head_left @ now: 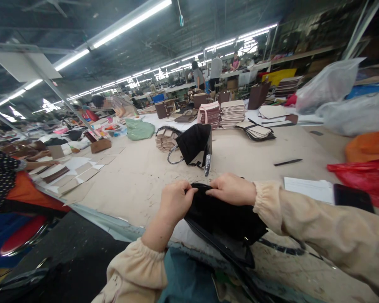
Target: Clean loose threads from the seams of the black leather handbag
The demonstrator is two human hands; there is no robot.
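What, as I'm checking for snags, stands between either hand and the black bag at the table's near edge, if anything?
Nothing visible does: the left hand and right hand both pinch the black bag directly at its rim. The other black bag stands farther back on the table, beyond both hands.

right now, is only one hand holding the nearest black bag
No, the left hand and the right hand both pinch the nearest black bag along its edge.

room: tabletop (139,173) beyond left hand (176,202) | obstacle: black bag (192,145) ahead
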